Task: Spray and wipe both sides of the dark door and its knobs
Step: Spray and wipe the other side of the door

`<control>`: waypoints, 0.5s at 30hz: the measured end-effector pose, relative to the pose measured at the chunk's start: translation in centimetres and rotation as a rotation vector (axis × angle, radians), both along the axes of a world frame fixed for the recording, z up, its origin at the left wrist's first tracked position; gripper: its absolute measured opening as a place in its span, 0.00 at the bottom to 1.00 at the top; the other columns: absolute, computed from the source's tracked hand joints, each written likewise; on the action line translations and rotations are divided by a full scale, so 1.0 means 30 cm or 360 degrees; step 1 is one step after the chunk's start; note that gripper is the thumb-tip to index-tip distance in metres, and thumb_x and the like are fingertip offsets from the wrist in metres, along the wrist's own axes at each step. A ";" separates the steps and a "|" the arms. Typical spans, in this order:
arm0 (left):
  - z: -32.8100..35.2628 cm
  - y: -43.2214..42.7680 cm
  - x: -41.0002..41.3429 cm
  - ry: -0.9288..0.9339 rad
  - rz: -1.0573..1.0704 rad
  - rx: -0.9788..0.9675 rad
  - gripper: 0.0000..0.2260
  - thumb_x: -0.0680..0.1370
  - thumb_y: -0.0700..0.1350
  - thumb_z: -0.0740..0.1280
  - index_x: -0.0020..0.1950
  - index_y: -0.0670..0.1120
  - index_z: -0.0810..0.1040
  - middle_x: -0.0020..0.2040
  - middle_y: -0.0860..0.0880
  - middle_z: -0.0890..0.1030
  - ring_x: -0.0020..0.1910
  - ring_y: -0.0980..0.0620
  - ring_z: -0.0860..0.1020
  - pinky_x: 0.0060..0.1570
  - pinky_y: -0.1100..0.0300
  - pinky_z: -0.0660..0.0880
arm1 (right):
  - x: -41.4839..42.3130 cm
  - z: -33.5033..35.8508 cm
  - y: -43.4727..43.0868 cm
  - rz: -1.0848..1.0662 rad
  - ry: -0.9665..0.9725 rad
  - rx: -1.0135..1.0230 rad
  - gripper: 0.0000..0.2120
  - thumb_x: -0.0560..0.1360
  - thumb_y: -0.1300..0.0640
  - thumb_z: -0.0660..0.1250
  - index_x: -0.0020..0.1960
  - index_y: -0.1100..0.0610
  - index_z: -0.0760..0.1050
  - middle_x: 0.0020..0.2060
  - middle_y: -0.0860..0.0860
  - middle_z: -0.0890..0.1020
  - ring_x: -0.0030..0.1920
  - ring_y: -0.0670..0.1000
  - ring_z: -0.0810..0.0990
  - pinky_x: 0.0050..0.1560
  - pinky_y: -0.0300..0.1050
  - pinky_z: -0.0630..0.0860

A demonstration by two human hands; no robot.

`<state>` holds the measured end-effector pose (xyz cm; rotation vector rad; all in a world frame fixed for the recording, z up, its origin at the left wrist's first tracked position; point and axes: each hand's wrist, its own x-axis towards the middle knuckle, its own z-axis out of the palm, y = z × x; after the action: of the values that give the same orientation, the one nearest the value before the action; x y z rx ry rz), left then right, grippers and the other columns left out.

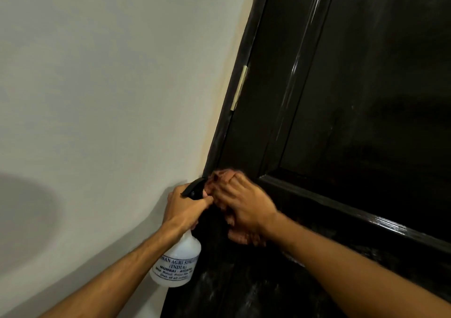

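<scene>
The dark glossy door (353,98) fills the right half of the head view, with a recessed panel and wet streaks low down. My left hand (181,209) grips the neck of a white spray bottle (177,262) with a black trigger head (195,187), held beside the door's left edge. My right hand (244,206) presses a reddish-brown cloth (224,174) against the door's left stile, fingers spread over it; the hand is motion-blurred. No knob is in view.
A plain pale wall (97,98) takes up the left half. The dark door frame (234,98) runs diagonally between wall and door, with a cream hinge (239,88) on it above my hands.
</scene>
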<state>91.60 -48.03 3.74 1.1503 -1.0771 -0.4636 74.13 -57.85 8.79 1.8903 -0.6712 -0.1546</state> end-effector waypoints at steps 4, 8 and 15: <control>-0.015 0.023 -0.001 -0.0022 -0.0004 0.0037 0.05 0.74 0.40 0.75 0.40 0.43 0.83 0.35 0.41 0.84 0.27 0.46 0.79 0.26 0.56 0.76 | -0.039 0.047 0.007 -0.0014 -0.0245 -0.0060 0.34 0.77 0.42 0.53 0.81 0.53 0.61 0.82 0.60 0.56 0.81 0.63 0.53 0.81 0.61 0.46; -0.018 0.058 -0.040 0.0000 -0.0028 0.0057 0.05 0.75 0.41 0.76 0.41 0.43 0.83 0.36 0.41 0.85 0.24 0.47 0.77 0.24 0.58 0.73 | -0.147 -0.167 0.105 -0.0187 0.0194 0.0131 0.35 0.73 0.40 0.63 0.78 0.51 0.68 0.77 0.58 0.68 0.77 0.61 0.66 0.79 0.60 0.46; -0.006 0.138 -0.205 -0.0030 -0.0218 0.0059 0.05 0.76 0.40 0.75 0.42 0.41 0.83 0.38 0.37 0.84 0.22 0.49 0.73 0.21 0.60 0.70 | -0.425 0.012 0.243 -0.0111 -0.0476 -0.0081 0.33 0.78 0.49 0.56 0.83 0.52 0.57 0.82 0.59 0.54 0.82 0.62 0.53 0.81 0.59 0.48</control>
<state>85.45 -43.88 3.56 1.1195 -1.1727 -0.5828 61.39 -50.56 9.16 1.8590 -0.9348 0.1031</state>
